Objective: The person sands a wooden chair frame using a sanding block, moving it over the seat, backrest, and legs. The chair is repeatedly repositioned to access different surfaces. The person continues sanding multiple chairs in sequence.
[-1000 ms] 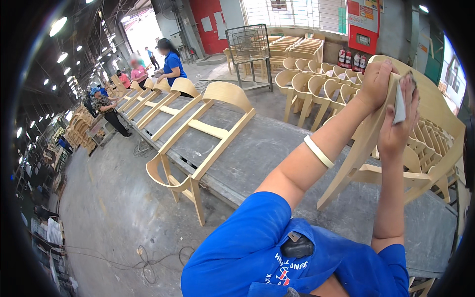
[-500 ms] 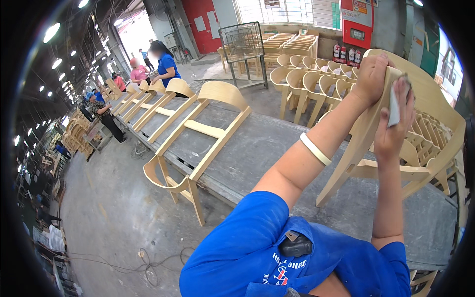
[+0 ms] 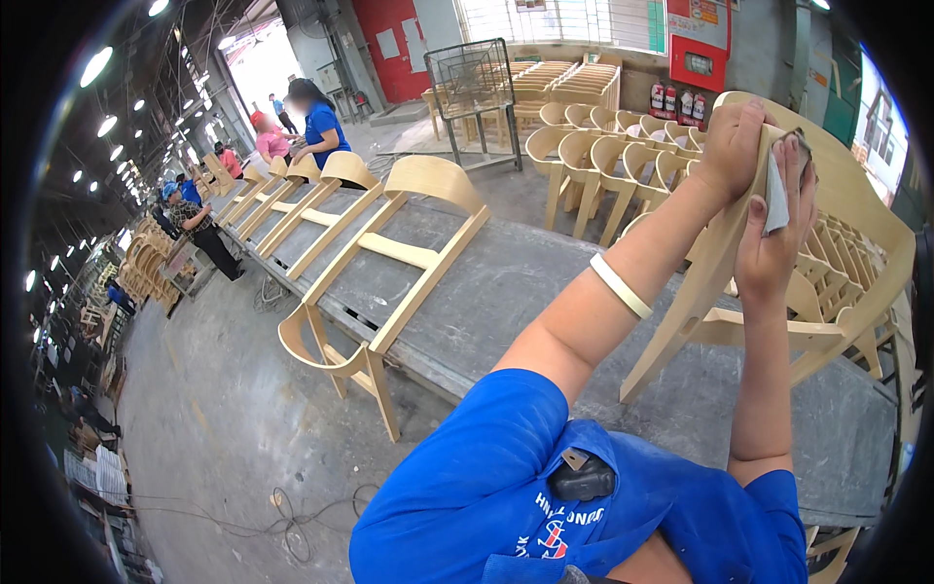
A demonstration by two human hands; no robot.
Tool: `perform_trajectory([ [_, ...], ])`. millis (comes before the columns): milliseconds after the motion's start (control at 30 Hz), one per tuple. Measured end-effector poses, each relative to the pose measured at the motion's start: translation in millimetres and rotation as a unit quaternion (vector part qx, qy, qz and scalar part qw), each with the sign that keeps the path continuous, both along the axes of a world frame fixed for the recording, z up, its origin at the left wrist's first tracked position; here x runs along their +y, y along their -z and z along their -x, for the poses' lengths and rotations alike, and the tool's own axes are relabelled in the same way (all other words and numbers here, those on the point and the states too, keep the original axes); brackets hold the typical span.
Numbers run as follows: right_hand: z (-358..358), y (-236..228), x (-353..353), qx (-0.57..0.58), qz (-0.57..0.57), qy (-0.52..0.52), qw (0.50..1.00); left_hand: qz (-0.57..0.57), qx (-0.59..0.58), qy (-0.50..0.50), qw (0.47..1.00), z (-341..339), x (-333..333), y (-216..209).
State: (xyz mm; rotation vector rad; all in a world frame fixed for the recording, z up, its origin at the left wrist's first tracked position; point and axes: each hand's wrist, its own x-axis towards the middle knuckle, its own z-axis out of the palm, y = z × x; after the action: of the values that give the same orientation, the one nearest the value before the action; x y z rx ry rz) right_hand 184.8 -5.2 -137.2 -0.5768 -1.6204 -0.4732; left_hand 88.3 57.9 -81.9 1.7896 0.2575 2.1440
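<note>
Gripping the chair [image 3: 708, 282] at the right of the frame, with the left hand [image 3: 732, 151] wrapped over the upper end of a slanted side piece. Holding a folded grey sheet [image 3: 775, 200] in the right hand [image 3: 773, 253], with fingers nearly straight, against the wood at upper right. Hard to tell from this angle how firmly pressed, or whether abrasive or soft.

Could slip off near the end of the piece through pressing too hard, scraping fingertips on bare wood. Could wear a flat patch or blunt the edge by rubbing too long in one spot. Could scratch the surface with grit or a stiff crease caught under the sheet. Could rub the left fingers too, being just beside the right ones.

Could swing or tip the chair by pushing sideways, with a single hand wrapped round it. Could scuff its lower end on the counter [image 3: 525, 292], right of centre; impossible to confirm contact there. Could bump the next chair [image 3: 428, 180], left of centre and well apart, by turning too far leftward. Could catch the wristband [image 3: 621, 285] on the wood when reaching across, or trip on the cable [image 3: 292, 530] at lower left by stepping carelessly.
</note>
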Motion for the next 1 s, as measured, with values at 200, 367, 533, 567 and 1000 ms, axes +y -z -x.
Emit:
perform_trajectory([
  [200,-4.5,16.6,-9.0,-0.04,-0.047,0.032,0.998,-0.021,0.027,-0.028,0.999,1.8,2.5,1.6],
  [367,-6.5,-17.7,8.4,-0.021,-0.059,0.025,0.998,-0.018,0.001,-0.017,1.0,-3.4,11.1,2.3],
  [533,-0.6,3.9,-7.0,-0.011,-0.019,0.025,0.999,-0.023,0.027,-0.03,0.999,-1.2,11.8,2.6],
  [567,-0.2,8.9,-11.0,-0.023,-0.038,0.032,0.998,-0.013,0.033,-0.021,0.999,-0.8,10.9,3.0],
  [1000,1.6,1.5,-21.3,-0.024,-0.085,0.007,0.996,-0.03,0.016,-0.038,0.999,-10.4,-4.4,0.0],
])
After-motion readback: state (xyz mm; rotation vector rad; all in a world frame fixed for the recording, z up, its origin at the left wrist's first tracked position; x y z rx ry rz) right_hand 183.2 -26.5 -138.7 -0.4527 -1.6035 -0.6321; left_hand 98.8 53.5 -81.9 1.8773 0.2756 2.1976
